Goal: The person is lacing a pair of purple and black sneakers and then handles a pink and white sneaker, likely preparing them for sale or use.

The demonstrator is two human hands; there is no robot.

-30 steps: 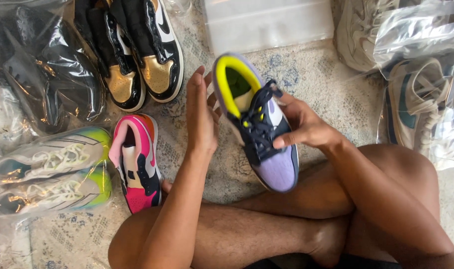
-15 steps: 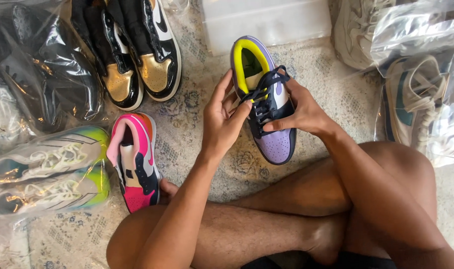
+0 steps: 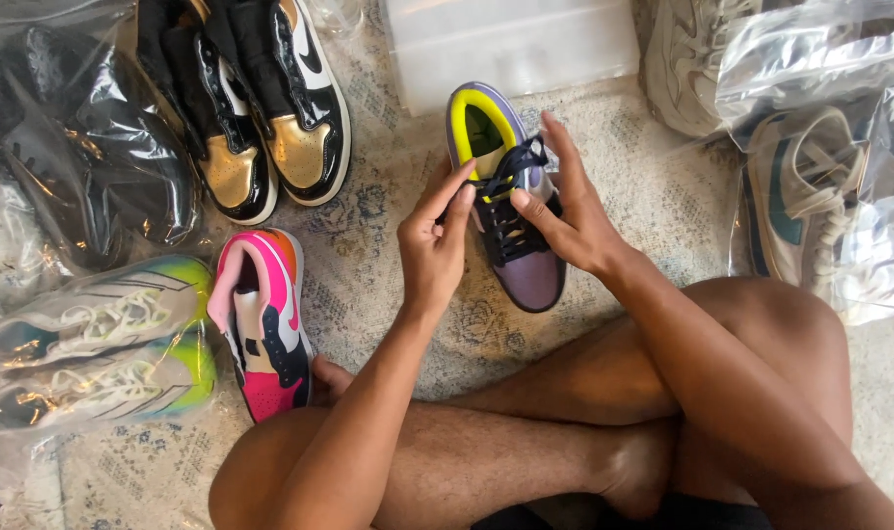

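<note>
A purple sneaker (image 3: pixel 527 275) with a yellow lining and dark laces lies on the patterned rug (image 3: pixel 388 245), toe toward me. My left hand (image 3: pixel 435 245) pinches a lace end at the shoe's left side. My right hand (image 3: pixel 565 211) grips the laces from the right, fingers over the tongue. Both hands sit over the shoe's lace area, and my crossed bare legs are below.
A pink, white and black sneaker (image 3: pixel 262 319) lies by my left knee. A black and gold pair (image 3: pixel 261 108) stands at the top. Bagged shoes lie left (image 3: pixel 84 339) and right (image 3: pixel 820 196). A clear plastic box (image 3: pixel 516 44) sits above the purple sneaker.
The purple sneaker has come down from my raised hands to the rug. My left hand went from an open palm beside it to pinching the laces.
</note>
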